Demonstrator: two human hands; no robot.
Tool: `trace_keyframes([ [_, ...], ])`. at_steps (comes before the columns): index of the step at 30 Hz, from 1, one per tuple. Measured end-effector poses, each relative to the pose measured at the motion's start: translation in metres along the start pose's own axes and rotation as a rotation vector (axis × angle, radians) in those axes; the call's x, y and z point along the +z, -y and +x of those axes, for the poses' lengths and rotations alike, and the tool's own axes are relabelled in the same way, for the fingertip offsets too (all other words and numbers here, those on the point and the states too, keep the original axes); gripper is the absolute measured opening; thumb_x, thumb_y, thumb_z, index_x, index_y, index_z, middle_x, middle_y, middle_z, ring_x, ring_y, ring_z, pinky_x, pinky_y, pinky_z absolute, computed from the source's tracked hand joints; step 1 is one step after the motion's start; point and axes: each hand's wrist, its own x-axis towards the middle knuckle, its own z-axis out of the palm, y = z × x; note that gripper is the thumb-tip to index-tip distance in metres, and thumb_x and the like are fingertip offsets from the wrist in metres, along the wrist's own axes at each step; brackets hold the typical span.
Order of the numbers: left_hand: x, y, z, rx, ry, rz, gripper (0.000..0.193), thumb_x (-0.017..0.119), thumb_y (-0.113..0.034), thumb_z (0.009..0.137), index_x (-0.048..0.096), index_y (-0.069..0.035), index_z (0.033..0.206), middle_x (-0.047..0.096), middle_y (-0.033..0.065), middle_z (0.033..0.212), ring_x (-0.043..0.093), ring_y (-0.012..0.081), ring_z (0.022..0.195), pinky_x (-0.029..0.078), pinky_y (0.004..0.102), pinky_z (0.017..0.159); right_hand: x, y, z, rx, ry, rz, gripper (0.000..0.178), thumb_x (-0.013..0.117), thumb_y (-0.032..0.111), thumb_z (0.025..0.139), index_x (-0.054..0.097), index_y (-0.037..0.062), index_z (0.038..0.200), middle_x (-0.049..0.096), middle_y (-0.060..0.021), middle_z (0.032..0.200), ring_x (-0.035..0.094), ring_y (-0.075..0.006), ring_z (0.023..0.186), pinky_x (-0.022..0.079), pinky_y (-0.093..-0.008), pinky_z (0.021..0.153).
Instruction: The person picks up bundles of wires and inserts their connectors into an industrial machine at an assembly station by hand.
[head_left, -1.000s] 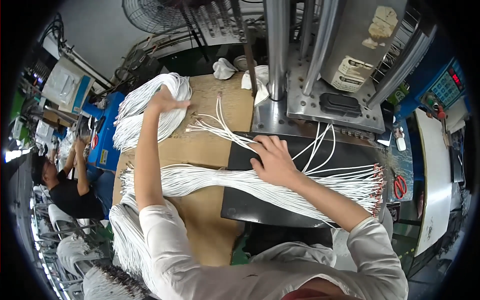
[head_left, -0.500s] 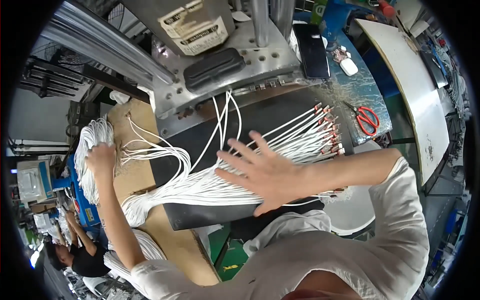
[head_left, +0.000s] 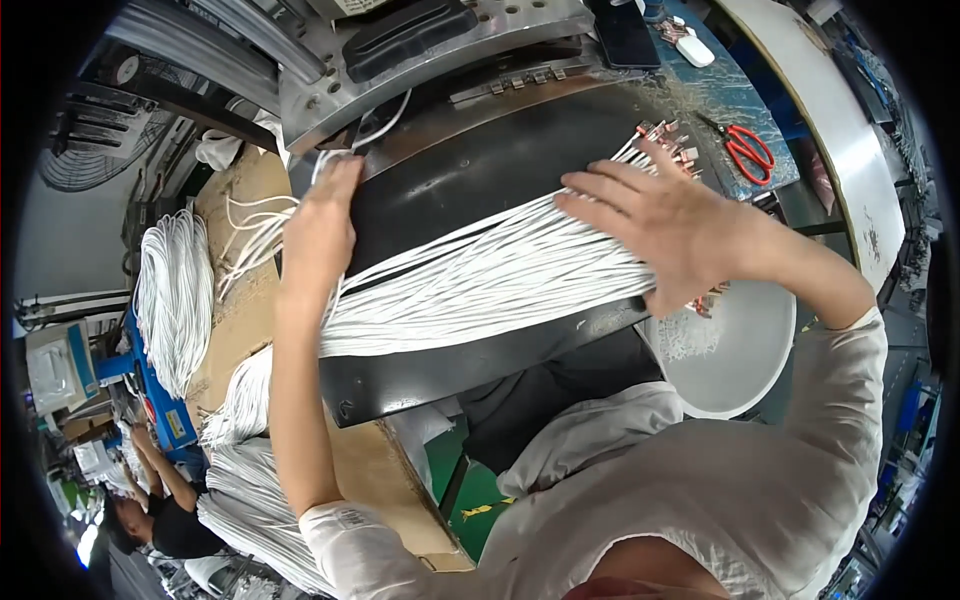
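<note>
A thick bundle of white cables (head_left: 470, 280) lies across a black mat (head_left: 480, 170). Copper-coloured terminals (head_left: 680, 150) tip the strands at the right end. My right hand (head_left: 670, 225) rests with spread fingers on the bundle close to these tips. At the bundle's left part, my left hand (head_left: 325, 225) is closed around a few loose white cables, its fingertips close to the press's front edge; the palm side is hidden. One loose strand (head_left: 390, 122) curves up from there toward the press.
A metal press (head_left: 440, 75) stands at the back. Red-handled snips (head_left: 748, 155), a dark phone (head_left: 625, 35) and a blue worktop (head_left: 715, 90) are at right. Below them sits a white basin (head_left: 750, 350). Coiled white cables (head_left: 172, 300) hang at left; another person (head_left: 180, 520) works beyond.
My left hand has left the coiled cables and come right, to the loose strands by the press. The right hand has slid right along the bundle toward the terminals. The whole view has shifted.
</note>
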Motion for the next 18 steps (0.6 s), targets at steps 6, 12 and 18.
trace_keyframes([
  [6,-0.021,-0.019,0.003,0.063,0.155,-0.177,0.024,0.066,-0.014,0.090,0.066,0.001,0.109,0.067,0.0176,0.111,0.065,0.0359,0.103,0.054,0.0430,0.087,0.006,-0.036,-0.018,0.063,-0.056,-0.055,0.113,0.085,0.044,0.060,0.030,0.0082,0.153,0.034,-0.0146,0.157,0.034,-0.0336,0.144,0.018,-0.0559,0.119],
  [12,-0.051,-0.063,-0.017,0.135,0.449,-0.490,0.028,0.073,-0.020,0.086,0.068,0.003,0.101,0.068,0.0135,0.103,0.066,0.0325,0.099,0.053,0.0412,0.082,0.003,-0.068,-0.005,-0.045,-0.082,0.176,0.081,0.081,0.050,0.072,0.053,0.0055,0.133,0.041,-0.0163,0.151,0.041,-0.0335,0.138,0.025,-0.0528,0.113],
  [18,-0.062,-0.096,-0.024,0.304,0.358,-0.093,0.021,0.073,-0.014,0.081,0.067,0.003,0.092,0.068,0.0122,0.090,0.068,0.0311,0.085,0.054,0.0404,0.075,-0.032,-0.054,0.063,0.089,0.129,0.223,0.039,0.067,0.039,0.094,0.066,0.0007,0.092,0.064,-0.0124,0.108,0.062,-0.0230,0.091,0.049,-0.0337,0.080],
])
